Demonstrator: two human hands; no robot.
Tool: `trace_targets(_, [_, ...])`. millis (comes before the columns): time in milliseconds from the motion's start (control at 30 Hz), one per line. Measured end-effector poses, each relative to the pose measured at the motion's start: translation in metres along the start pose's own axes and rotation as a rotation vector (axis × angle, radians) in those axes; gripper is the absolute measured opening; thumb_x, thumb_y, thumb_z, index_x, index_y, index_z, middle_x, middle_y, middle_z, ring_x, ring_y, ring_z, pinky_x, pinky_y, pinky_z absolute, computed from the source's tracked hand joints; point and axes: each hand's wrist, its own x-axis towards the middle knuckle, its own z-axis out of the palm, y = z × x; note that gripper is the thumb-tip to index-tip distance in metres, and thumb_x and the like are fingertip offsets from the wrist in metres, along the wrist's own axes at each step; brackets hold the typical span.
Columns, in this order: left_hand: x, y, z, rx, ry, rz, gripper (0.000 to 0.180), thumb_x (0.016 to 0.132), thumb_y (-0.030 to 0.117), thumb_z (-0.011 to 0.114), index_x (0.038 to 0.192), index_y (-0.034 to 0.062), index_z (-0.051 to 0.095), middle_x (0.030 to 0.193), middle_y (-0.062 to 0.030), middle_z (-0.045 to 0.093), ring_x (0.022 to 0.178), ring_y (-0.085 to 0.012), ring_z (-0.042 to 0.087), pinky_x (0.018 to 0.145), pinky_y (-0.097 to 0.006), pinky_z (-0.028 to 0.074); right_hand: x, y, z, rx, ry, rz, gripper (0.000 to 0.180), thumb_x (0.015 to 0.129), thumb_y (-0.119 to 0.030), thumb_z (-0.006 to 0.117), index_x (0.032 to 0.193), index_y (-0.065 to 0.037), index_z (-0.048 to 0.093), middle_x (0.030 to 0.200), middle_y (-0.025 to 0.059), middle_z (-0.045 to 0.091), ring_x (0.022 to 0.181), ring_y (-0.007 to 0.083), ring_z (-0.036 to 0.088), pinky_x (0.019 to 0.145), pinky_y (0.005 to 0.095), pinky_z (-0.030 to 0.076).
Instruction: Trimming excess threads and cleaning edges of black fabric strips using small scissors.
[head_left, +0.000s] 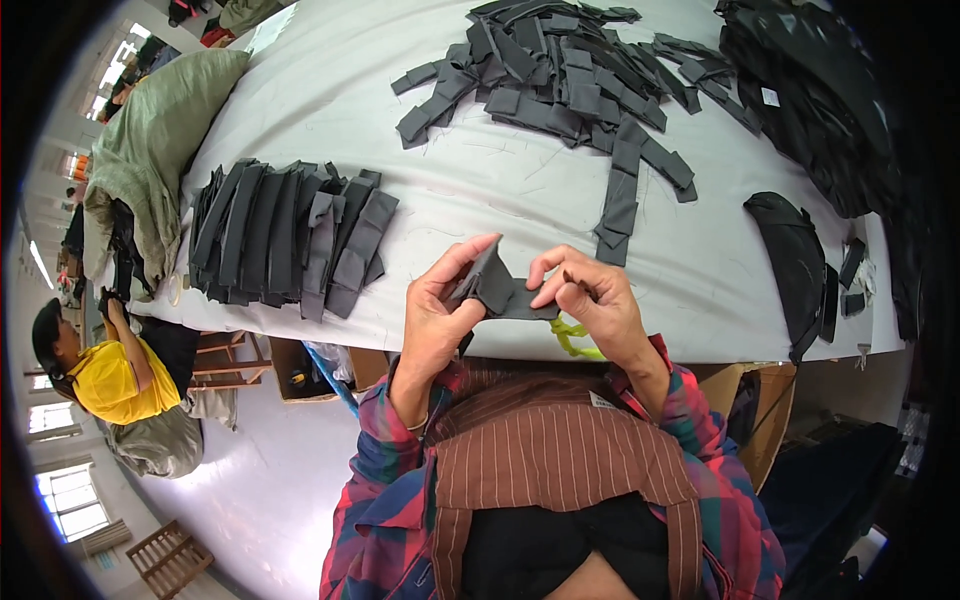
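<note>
Head view shows the small dark grey folded fabric strip (497, 290) held at the near table edge, its long axis running left-right, left hand (440, 305) pinching its raised end, right hand (590, 300) gripping the flatter end

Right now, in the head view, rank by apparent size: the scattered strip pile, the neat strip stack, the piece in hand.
1. Scattered strip pile
2. Neat strip stack, somewhat smaller, though nearer the camera
3. Piece in hand, clearly smallest
</note>
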Motion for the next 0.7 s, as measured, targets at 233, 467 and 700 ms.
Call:
trace_targets(233, [-0.003,-0.011,0.016,-0.188,-0.134,-0.156,0.051,0.076,-0.002,0.039,0.125,-0.0026,0.053,0.112,-0.0056,0.059,0.1,-0.0108,0.055,0.089,-0.024,0.042,0.005,-0.012,0.007,0.07,0.044,0.13,0.012,0.084,-0.008,0.068,0.092,-0.001,0.063,0.08,-0.0005,0.055,0.069,0.0037,0.046,0.061,0.0191,0.037])
trace_targets(467, [-0.008,-0.028,0.022,-0.334,-0.208,-0.215,0.044,0.077,0.002,0.037,0.118,-0.0037,0.053,0.108,-0.0079,0.059,0.1,-0.012,0.053,0.088,-0.023,0.04,0.006,-0.013,0.005,-0.238,0.107,0.135,0.014,0.085,-0.008,0.068,0.097,-0.001,0.063,0.063,-0.0039,0.054,0.062,0.0022,0.049,0.056,0.0172,0.039])
trace_targets(700, [-0.011,-0.026,0.032,-0.613,-0.168,-0.249,0.03,0.088,0.009,0.04,0.113,-0.0032,0.049,0.101,-0.0152,0.061,0.085,-0.0219,0.064,0.077,-0.033,0.053,0.006,-0.012,0.006,-0.322,0.179,0.211,0.008,0.082,-0.006,0.068,0.085,0.0,0.064,0.061,-0.0002,0.055,0.057,0.0016,0.046,0.051,0.0197,0.037])
